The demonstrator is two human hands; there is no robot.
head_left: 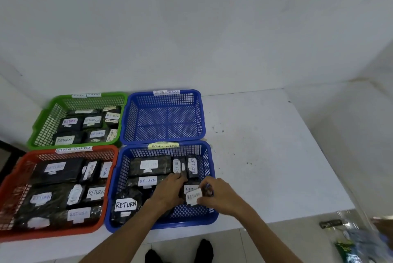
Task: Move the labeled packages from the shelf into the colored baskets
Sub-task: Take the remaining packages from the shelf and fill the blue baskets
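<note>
Both hands inside near blue basket (119, 190) on white table (265, 156): left hand (170, 188) resting with fingers bent down on black wrapped packages (148, 166) marked RETURN, firm grip or mere touch impossible to tell; right hand (217, 195) pinching small black package (194, 195) with white RETURN label, held just above basket's floor at right side. Behind, far blue basket (164, 133) with nothing inside; at left, green basket (42, 120) and red basket (12, 182), each packed with similar labelled parcels, all four baskets touching or just beside one another.
</note>
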